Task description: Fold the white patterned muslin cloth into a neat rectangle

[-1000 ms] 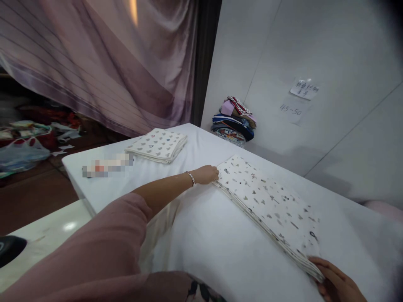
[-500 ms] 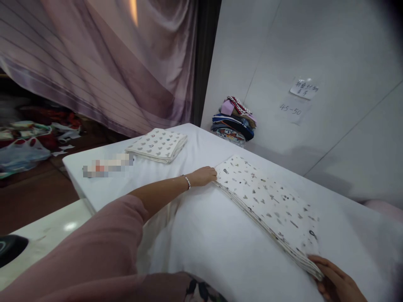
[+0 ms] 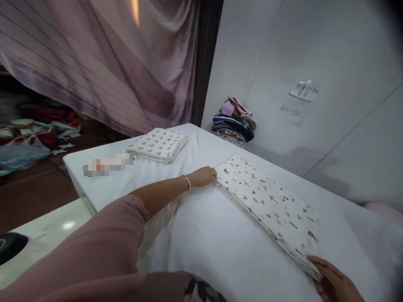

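A long folded cloth (image 3: pixel 267 201), white with small grey and brown prints, lies in several layers across the white-covered table (image 3: pixel 233 243). My left hand (image 3: pixel 205 176), with a bracelet at the wrist, grips the cloth's far left corner. At the near right corner my right hand (image 3: pixel 335 277) holds the layered edge, thumb and fingers on either side; part of this hand is cut off by the frame. Farther back on the left rests a second folded cloth (image 3: pixel 159 144), white with grey prints.
A blurred-out item (image 3: pixel 108 164) lies at the table's left end. Behind the table is a stack of folded fabrics (image 3: pixel 233 119) by the wall. Plastic bags (image 3: pixel 25 153) sit on the floor at left, below a pink curtain (image 3: pixel 126 63). A dark object (image 3: pixel 12 247) is at lower left.
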A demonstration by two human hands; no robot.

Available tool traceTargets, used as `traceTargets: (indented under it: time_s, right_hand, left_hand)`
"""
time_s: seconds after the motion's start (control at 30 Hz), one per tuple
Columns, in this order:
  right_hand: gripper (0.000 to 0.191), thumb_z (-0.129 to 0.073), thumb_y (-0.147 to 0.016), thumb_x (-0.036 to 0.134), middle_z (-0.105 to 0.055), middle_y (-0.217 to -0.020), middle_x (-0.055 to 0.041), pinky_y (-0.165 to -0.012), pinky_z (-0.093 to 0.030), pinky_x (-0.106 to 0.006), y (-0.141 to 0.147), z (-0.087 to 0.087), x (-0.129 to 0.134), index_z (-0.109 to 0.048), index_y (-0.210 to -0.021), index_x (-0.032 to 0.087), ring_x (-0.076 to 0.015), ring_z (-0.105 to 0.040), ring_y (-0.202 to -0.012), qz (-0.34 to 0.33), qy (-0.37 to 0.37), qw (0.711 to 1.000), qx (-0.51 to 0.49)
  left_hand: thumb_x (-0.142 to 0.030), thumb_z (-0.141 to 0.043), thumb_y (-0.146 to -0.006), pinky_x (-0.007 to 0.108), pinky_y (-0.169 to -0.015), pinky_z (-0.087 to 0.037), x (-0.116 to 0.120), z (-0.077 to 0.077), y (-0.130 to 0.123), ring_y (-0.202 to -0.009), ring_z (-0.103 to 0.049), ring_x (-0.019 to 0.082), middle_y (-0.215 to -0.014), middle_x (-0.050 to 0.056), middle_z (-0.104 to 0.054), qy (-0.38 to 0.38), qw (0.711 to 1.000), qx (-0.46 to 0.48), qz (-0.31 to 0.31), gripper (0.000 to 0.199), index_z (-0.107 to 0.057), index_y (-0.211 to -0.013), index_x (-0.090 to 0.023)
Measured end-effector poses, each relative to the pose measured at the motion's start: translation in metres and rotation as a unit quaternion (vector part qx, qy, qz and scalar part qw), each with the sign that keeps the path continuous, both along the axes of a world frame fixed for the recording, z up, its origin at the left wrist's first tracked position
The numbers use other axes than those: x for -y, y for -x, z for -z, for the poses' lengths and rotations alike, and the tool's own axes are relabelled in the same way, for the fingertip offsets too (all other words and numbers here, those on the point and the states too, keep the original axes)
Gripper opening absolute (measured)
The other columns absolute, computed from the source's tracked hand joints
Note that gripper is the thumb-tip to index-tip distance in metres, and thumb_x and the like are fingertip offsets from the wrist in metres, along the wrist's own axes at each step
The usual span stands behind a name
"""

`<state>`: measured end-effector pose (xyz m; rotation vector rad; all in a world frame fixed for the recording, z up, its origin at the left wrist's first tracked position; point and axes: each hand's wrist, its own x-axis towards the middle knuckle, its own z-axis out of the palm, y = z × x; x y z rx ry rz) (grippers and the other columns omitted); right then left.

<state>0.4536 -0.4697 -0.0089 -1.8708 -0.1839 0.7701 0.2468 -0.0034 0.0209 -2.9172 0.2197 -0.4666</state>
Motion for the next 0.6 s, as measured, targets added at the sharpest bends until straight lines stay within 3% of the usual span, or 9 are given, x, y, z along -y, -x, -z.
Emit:
traceTargets:
  time_s: [0.4,0.6]
  right_hand:
    - [0.028,-0.058,-0.069,0.050,-0.050,-0.048,0.0017,-0.042,-0.038,-0.028,-0.002,0.009,0.002,-0.062,-0.089,0.031,-0.0167,-0.045,-0.043,-0.012,0.015,0.999,0.031]
    - [0.024,-0.056,-0.069,0.049,-0.051,-0.049,0.0006,-0.041,-0.038,-0.028,0.002,0.003,-0.001,-0.061,-0.085,0.033,-0.0170,-0.046,-0.043,-0.023,0.019,0.999,0.033]
  left_hand:
    - [-0.011,-0.047,-0.084,0.031,-0.073,-0.033,-0.005,-0.012,-0.011,-0.083,-0.049,0.019,-0.083,0.007,-0.059,-0.025,0.999,0.034,-0.011,0.012,-0.057,-0.081,-0.015]
    - [-0.012,-0.045,-0.087,0.031,-0.075,-0.033,-0.005,0.005,-0.007,-0.084,-0.049,0.018,-0.085,0.006,-0.059,-0.031,0.999,0.035,-0.012,0.013,-0.058,-0.084,-0.016]
